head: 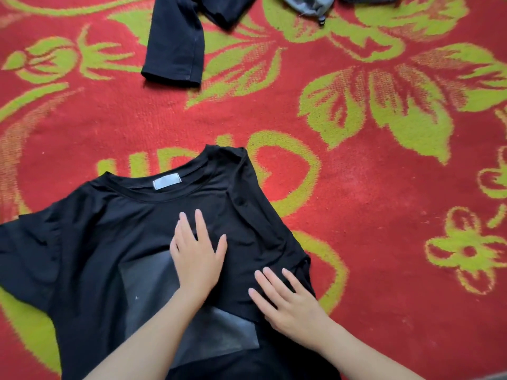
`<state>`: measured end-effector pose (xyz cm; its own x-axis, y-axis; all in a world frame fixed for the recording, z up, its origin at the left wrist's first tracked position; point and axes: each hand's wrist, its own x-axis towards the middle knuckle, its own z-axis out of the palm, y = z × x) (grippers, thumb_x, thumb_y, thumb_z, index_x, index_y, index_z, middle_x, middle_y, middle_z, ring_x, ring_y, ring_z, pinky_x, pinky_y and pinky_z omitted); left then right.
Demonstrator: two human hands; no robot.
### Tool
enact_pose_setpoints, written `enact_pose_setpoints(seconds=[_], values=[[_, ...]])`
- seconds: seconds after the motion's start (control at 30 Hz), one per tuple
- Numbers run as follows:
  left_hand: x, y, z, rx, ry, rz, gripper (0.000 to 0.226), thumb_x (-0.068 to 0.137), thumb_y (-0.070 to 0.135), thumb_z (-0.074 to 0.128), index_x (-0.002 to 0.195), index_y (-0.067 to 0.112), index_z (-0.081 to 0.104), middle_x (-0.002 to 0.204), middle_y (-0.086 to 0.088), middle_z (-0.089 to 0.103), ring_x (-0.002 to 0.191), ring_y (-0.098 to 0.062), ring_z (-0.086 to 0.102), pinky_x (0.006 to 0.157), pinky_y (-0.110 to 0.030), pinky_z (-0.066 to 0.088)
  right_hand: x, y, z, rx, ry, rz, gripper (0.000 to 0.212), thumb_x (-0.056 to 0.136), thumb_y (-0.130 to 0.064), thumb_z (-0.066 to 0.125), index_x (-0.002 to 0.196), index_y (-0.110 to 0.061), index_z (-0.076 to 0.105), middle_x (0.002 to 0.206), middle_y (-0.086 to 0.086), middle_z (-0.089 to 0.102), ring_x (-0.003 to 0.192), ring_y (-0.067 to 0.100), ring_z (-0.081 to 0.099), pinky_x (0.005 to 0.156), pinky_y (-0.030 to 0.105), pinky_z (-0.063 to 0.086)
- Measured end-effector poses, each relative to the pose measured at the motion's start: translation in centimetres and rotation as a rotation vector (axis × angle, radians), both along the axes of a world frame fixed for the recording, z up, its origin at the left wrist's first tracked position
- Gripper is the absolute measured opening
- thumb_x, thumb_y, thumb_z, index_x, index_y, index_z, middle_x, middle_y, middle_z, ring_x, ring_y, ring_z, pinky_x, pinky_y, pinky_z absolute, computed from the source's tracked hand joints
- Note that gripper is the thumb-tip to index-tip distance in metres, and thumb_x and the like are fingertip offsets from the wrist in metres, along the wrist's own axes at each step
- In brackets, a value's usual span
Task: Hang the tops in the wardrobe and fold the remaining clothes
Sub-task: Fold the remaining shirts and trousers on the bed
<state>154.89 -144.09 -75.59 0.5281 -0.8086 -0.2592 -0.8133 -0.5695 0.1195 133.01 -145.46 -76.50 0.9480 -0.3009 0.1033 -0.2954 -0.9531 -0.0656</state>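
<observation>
A black T-shirt [90,242] lies flat on the carpet with its neck label [166,182] facing up and a grey print on its chest. Its right sleeve is folded inward over the body. My left hand [196,249] presses flat on the middle of the shirt, fingers straight. My right hand [288,300] rests flat on the folded-in sleeve edge, fingers spread.
The red carpet [384,215] with green flower patterns fills the view. Another black garment [175,45] lies at the top centre. A grey-blue denim item [307,5] sits at the top edge to its right.
</observation>
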Motion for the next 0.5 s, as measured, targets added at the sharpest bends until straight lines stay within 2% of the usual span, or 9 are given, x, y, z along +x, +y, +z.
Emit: enact_pose_setpoints(seconds=[0.07, 0.13, 0.17, 0.2, 0.27, 0.3, 0.37, 0.43, 0.5], values=[[-0.1, 2.7, 0.7, 0.047, 0.006, 0.013, 0.064, 0.079, 0.046, 0.041, 0.124, 0.003, 0.053, 0.117, -0.024, 0.058, 0.103, -0.036, 0.052, 0.072, -0.05, 0.049, 0.6, 1.0, -0.2, -0.03, -0.017, -0.018, 0.03, 0.095, -0.006, 0.031, 0.11, -0.011, 0.056, 0.115, 0.013, 0.063, 0.11, 0.03, 0.049, 0.085, 0.038, 0.046], [-0.1, 5.1, 0.9, 0.077, -0.01, 0.0, 0.052, 0.074, 0.042, 0.056, 0.109, 0.003, 0.063, 0.093, -0.018, 0.063, 0.082, -0.034, 0.053, 0.061, -0.044, 0.045, 1.0, 1.4, -0.2, -0.041, -0.013, -0.056, 0.029, 0.088, -0.002, 0.037, 0.095, -0.009, 0.065, 0.097, 0.011, 0.069, 0.096, 0.032, 0.048, 0.068, 0.032, 0.05], [0.0, 5.7, 1.4, 0.091, 0.013, 0.057, 0.043, 0.074, 0.036, 0.066, 0.102, 0.004, 0.065, 0.085, -0.015, 0.062, 0.077, -0.034, 0.055, 0.062, -0.043, 0.042, 1.1, 1.6, -0.1, -0.028, -0.002, -0.065, 0.028, 0.086, -0.003, 0.04, 0.091, -0.009, 0.067, 0.094, 0.012, 0.069, 0.093, 0.032, 0.047, 0.065, 0.03, 0.05], [0.3, 5.9, 1.7, 0.115, 0.072, 0.148, 0.032, 0.077, 0.03, 0.072, 0.096, 0.006, 0.065, 0.083, -0.012, 0.061, 0.081, -0.033, 0.055, 0.067, -0.044, 0.04, 1.1, 1.8, 0.0, -0.006, 0.007, -0.064, 0.026, 0.086, -0.004, 0.041, 0.091, -0.008, 0.065, 0.095, 0.012, 0.069, 0.092, 0.032, 0.048, 0.065, 0.03, 0.05], [1.0, 5.8, 1.9, 0.131, 0.279, 0.344, 0.015, 0.086, 0.025, 0.064, 0.084, 0.012, 0.059, 0.086, -0.004, 0.059, 0.093, -0.028, 0.051, 0.08, -0.041, 0.037, 0.7, 2.2, 0.1, 0.063, 0.047, -0.025, 0.022, 0.085, -0.015, 0.048, 0.101, -0.01, 0.063, 0.105, 0.012, 0.069, 0.1, 0.033, 0.056, 0.073, 0.033, 0.053], [1.5, 6.0, 2.0, 0.065, 0.394, 0.426, 0.017, 0.088, 0.023, 0.062, 0.076, 0.014, 0.054, 0.08, 0.0, 0.057, 0.089, -0.026, 0.05, 0.081, -0.039, 0.038, 0.5, 2.5, 0.3, 0.115, 0.109, -0.005, 0.03, 0.08, -0.027, 0.058, 0.106, -0.014, 0.065, 0.113, 0.011, 0.067, 0.105, 0.031, 0.06, 0.079, 0.034, 0.054], [2.4, 6.2, 2.0, -0.058, 0.584, 0.548, 0.024, 0.087, 0.019, 0.062, 0.067, 0.015, 0.048, 0.067, 0.003, 0.053, 0.075, -0.023, 0.049, 0.071, -0.034, 0.041, 0.1, 3.0, 0.5, 0.214, 0.29, 0.002, 0.058, 0.066, -0.05, 0.07, 0.114, -0.018, 0.066, 0.126, 0.009, 0.061, 0.115, 0.028, 0.058, 0.089, 0.037, 0.051], [2.8, 7.0, 2.3, 0.004, 0.567, 0.553, 0.022, 0.087, 0.026, 0.062, 0.071, 0.019, 0.049, 0.069, 0.002, 0.058, 0.075, -0.024, 0.054, 0.068, -0.034, 0.041, 0.4, 3.4, 0.9, 0.239, 0.366, -0.035, 0.062, 0.072, -0.06, 0.055, 0.115, -0.019, 0.066, 0.129, 0.01, 0.059, 0.122, 0.029, 0.049, 0.095, 0.039, 0.046], [3.4, 8.4, 2.4, 0.097, 0.476, 0.541, 0.015, 0.088, 0.033, 0.059, 0.08, 0.022, 0.052, 0.081, 0.002, 0.064, 0.086, -0.022, 0.058, 0.072, -0.033, 0.043, 1.5, 3.4, 1.7, 0.276, 0.412, -0.105, 0.057, 0.079, -0.055, 0.037, 0.106, -0.019, 0.071, 0.12, 0.009, 0.064, 0.117, 0.028, 0.047, 0.091, 0.037, 0.042]])
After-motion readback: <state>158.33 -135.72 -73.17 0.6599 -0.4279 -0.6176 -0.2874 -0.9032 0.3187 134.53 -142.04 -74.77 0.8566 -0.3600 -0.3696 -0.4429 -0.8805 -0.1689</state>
